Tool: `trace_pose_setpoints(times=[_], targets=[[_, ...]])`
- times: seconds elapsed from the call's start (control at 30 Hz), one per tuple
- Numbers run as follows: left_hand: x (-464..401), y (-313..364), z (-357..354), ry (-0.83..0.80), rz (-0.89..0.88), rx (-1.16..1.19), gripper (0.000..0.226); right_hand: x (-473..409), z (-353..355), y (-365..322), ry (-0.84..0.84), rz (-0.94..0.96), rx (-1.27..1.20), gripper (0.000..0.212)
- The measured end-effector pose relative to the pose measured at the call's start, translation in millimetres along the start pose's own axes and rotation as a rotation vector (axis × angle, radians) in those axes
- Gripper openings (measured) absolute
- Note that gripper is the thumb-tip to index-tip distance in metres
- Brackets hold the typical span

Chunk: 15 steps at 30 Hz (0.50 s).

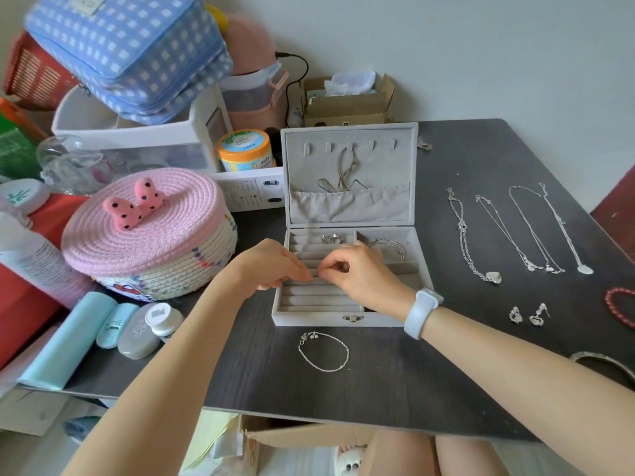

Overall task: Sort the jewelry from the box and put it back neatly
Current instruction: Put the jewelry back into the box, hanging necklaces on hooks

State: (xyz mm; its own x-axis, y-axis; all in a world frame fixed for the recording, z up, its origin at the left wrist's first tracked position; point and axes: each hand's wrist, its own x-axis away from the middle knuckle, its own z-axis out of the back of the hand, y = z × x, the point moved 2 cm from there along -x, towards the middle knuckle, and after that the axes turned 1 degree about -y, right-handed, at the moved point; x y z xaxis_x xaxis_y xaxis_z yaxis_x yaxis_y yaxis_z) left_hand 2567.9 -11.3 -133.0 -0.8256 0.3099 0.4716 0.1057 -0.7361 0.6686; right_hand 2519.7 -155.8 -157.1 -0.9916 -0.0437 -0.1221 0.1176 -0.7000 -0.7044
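A grey velvet jewelry box [318,319] stands open on the dark table, lid upright. Two silver rings [330,239] sit in its top ring slot and a silver bangle [390,245] lies in its right compartment. A cord necklace [343,173] hangs inside the lid. My left hand [271,264] and my right hand [360,273] meet over the ring rolls, fingertips pinched together on something too small to make out. Several silver necklaces [515,231] lie in a row right of the box, a pair of earrings [527,316] below them, and a thin chain bracelet [324,352] in front of the box.
A pink woven lidded basket [147,235] stands left of the box. Small cases and a bottle [137,329] lie at the table's left front. A red bead bracelet [620,304] and a bangle [604,360] sit at the right edge. Bins and bags crowd the back left.
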Motion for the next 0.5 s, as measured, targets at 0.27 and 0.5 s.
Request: trace_pose_setpoints(times=[0.27, 0.5], targets=[[6, -8, -12, 0.14, -0.153, -0.042, 0.002, 7, 6, -1, -0.056, 0.032, 0.093, 0.011], [9, -17, -21, 0.309, -0.227, -0.154, 0.01, 9, 6, -1, -0.085, 0.07, 0.163, 0.011]])
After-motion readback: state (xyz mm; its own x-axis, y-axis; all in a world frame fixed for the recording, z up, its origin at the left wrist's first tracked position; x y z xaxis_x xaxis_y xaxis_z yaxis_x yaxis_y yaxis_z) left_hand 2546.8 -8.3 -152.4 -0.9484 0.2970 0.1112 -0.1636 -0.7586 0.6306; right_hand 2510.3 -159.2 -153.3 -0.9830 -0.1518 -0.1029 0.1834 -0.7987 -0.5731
